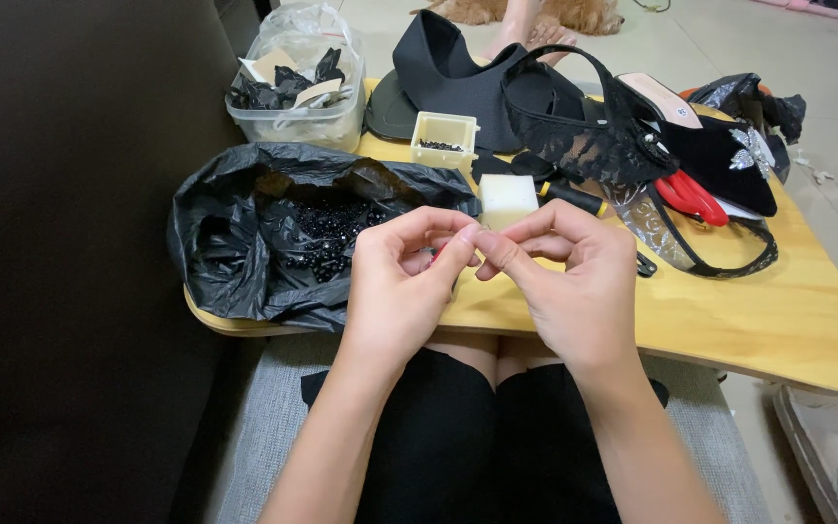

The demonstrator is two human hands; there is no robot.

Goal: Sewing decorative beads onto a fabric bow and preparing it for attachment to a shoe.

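Note:
My left hand [402,281] and my right hand [566,281] meet fingertip to fingertip above the near edge of a small wooden lap table [788,320]. Both pinch something very small between thumb and forefinger; a bit of red shows under my left fingers, and what it is cannot be told. Just behind my left hand lies an open black plastic bag [235,243] holding several shiny black beads [334,231]. A white foam block [507,198] sits right behind my fingertips.
A small yellow tray [444,129] of dark beads, a clear plastic tub [305,107] of black pieces, black fabric and lace [584,146], red-handled scissors [691,197] and a black shoe with a silver ornament [744,155] crowd the table's back. A dark sofa [60,291] is left.

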